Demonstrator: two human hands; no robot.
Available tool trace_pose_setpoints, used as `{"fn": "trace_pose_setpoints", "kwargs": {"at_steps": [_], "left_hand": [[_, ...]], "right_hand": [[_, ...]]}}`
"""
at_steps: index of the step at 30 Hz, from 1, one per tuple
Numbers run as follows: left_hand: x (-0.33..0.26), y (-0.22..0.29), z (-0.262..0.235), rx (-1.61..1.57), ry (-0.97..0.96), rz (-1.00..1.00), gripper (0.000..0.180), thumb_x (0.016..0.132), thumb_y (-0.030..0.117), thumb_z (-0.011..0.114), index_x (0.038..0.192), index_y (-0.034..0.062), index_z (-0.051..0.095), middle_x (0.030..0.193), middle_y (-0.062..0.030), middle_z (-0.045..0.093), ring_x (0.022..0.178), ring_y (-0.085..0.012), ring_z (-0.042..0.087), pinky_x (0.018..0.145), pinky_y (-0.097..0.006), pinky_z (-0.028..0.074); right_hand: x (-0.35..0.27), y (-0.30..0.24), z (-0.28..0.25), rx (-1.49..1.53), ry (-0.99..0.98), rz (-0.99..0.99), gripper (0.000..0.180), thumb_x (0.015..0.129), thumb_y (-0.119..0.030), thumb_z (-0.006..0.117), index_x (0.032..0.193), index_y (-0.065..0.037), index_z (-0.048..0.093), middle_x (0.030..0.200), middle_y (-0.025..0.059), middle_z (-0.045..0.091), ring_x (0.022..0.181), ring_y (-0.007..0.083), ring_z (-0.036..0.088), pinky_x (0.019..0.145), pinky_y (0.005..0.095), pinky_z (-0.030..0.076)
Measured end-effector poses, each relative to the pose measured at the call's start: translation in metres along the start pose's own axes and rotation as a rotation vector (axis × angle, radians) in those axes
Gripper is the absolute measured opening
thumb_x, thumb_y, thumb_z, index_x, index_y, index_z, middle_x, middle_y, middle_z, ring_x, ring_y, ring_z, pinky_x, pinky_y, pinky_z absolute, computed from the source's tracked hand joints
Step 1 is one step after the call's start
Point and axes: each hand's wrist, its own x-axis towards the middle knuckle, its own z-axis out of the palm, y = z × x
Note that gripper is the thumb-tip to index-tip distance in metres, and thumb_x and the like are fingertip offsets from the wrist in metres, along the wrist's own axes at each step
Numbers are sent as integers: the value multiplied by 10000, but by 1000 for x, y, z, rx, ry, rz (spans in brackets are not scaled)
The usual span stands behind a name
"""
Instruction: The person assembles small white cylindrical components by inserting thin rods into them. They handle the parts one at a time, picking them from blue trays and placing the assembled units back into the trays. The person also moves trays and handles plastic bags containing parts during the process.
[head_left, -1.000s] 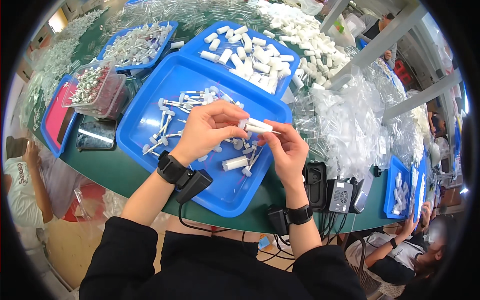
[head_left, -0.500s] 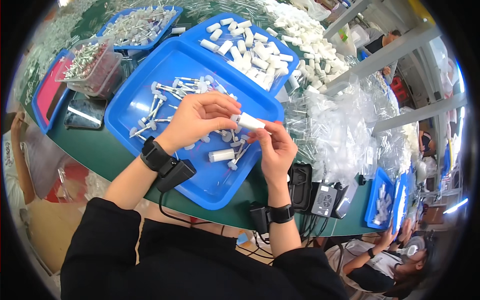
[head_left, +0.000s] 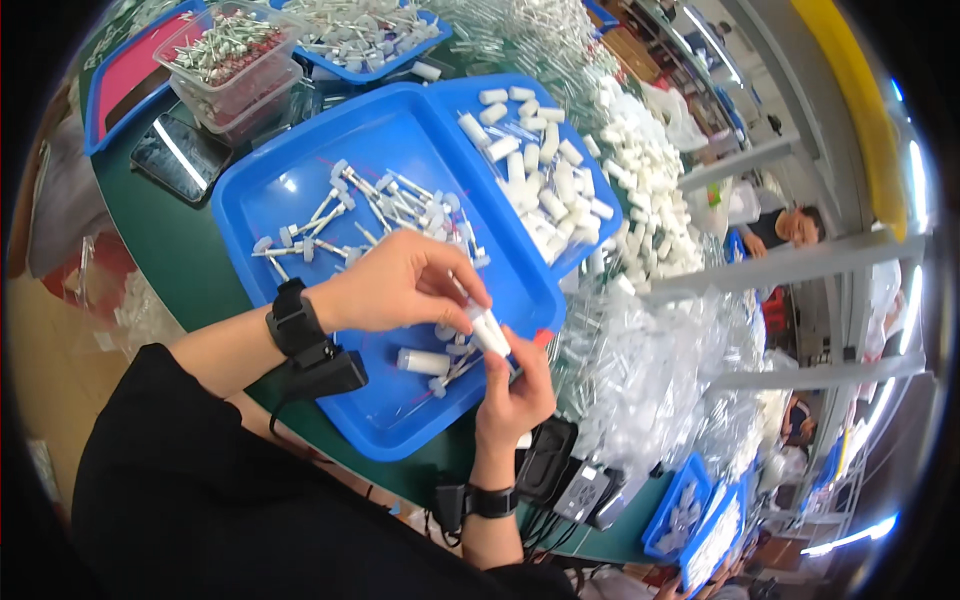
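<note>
Lower in the view than 0.5 s earlier, the left hand [head_left: 400, 287] and right hand [head_left: 518, 392] had shifted along with the held white cylinder [head_left: 489, 333], while the large blue tray [head_left: 375, 432] appeared turned clockwise. Narrowed to a pinch, the left thumb and fingers gripped the cylinder's upper end; the right hand's fingertips closed on its lower end. It slanted down toward the right hand, above the tray's right-hand part. Just beside the hands, 1 loose white cylinder [head_left: 423, 361] lay in the tray, near white rods with translucent caps [head_left: 395, 203]. Beyond, more white cylinders [head_left: 553, 205] filled a second blue tray [head_left: 612, 222]. Left of the large tray, a smartphone [head_left: 180, 158] lay on the green tabletop [head_left: 135, 225] near a clear plastic tub [head_left: 205, 92].
</note>
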Motion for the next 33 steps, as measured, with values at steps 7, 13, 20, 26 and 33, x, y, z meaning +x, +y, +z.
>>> {"fn": "trace_pose_setpoints", "kwargs": {"at_steps": [7, 13, 20, 26, 33], "left_hand": [[-6, 1, 4, 95, -99, 47, 228, 710, 60, 722, 919, 24, 638, 897, -42, 565, 786, -107, 585, 709, -234, 497], [-5, 8, 2, 180, -65, 40, 211, 691, 93, 745, 877, 39, 661, 831, -23, 600, 703, -80, 550, 660, -215, 475], [-5, 5, 2, 135, -1, 5, 229, 708, 71, 730, 929, 48, 672, 900, -45, 659, 767, -85, 574, 715, -223, 464], [-3, -2, 0, 110, 44, 35, 260, 733, 37, 697, 988, 23, 646, 948, -56, 628, 824, -93, 574, 742, -238, 476], [1, -10, 0, 30, 30, 118, 307, 765, 35, 660, 1068, 50, 614, 957, -50, 630, 867, -100, 590, 780, -236, 476]], "right_hand": [[2, -7, 1, -68, -103, -48, 227, 680, -126, 715, 873, -17, 665, 790, 75, 625, 760, 221, 547, 724, 315, 428], [0, -2, 1, 4, -110, -12, 363, 853, -301, 487, 895, 35, 617, 833, 121, 588, 796, 217, 527, 746, 305, 402], [-8, 4, 0, 69, -33, -15, 508, 868, -421, 407, 845, 52, 592, 789, 148, 586, 772, 249, 536, 729, 323, 404], [-9, 3, 3, 119, -53, 36, 501, 881, -394, 362, 869, 45, 603, 733, 135, 602, 733, 222, 550, 709, 311, 403], [-6, 5, 2, 124, -48, 37, 379, 883, -271, 395, 836, 25, 627, 672, 101, 605, 704, 195, 542, 703, 298, 388]]}}
